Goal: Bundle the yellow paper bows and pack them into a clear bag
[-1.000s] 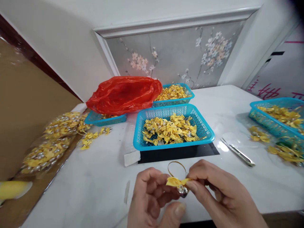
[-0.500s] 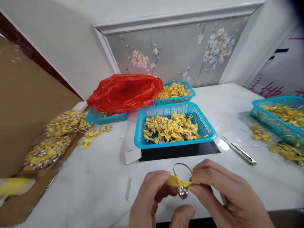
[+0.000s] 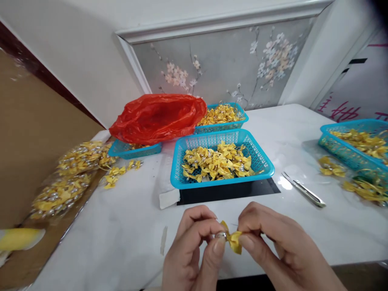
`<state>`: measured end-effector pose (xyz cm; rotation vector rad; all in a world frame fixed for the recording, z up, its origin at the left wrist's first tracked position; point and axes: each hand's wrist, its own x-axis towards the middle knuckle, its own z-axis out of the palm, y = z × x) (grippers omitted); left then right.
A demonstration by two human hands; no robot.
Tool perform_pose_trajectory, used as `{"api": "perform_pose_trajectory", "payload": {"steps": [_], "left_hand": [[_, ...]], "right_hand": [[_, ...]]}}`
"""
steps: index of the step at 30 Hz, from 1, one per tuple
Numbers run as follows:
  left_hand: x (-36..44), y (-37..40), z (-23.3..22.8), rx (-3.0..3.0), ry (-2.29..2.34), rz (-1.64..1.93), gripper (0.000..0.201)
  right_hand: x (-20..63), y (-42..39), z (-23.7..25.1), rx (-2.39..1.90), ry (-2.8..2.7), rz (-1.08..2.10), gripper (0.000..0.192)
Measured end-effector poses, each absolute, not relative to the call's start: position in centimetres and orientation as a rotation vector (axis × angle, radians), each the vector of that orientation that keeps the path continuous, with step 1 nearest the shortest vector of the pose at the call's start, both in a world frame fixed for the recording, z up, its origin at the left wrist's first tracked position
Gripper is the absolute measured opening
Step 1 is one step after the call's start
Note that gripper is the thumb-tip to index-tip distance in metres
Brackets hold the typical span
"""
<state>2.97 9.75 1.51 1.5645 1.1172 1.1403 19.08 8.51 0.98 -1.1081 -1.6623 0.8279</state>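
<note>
Pinching a small yellow ribbon bow [image 3: 233,240] between both hands, you hold it just above the near edge of the white table [image 3: 127,226], at 6 o'clock in the view. Your left hand [image 3: 190,250] closes thumb and forefinger on the bow's left side, where a bit of silver metal shows at the thumbnail; your right hand [image 3: 279,246] grips its right wing with fingers curled tight. At 12 o'clock from the bow sits a blue basket [image 3: 263,163] heaped with similar bows, a red plastic bag [image 3: 157,117] beyond it at 11. Metal tweezers [image 3: 303,190] lie at 2 o'clock, well apart from your hands.
</note>
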Motion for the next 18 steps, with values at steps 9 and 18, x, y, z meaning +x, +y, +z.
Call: {"api": "perform_pose_trajectory", "payload": {"steps": [9,18], "left_hand": [[2.91,10.62,1.98,1.178,1.035,0.940,0.015],[3.24,10.82,2.57,1.104,1.004,0.831,0.026]], "right_hand": [[19.07,8.39,1.18,-1.176,-1.538,1.072,0.026],[19.05,8.52,0.92,-1.263,-1.498,1.173,0.031]]}}
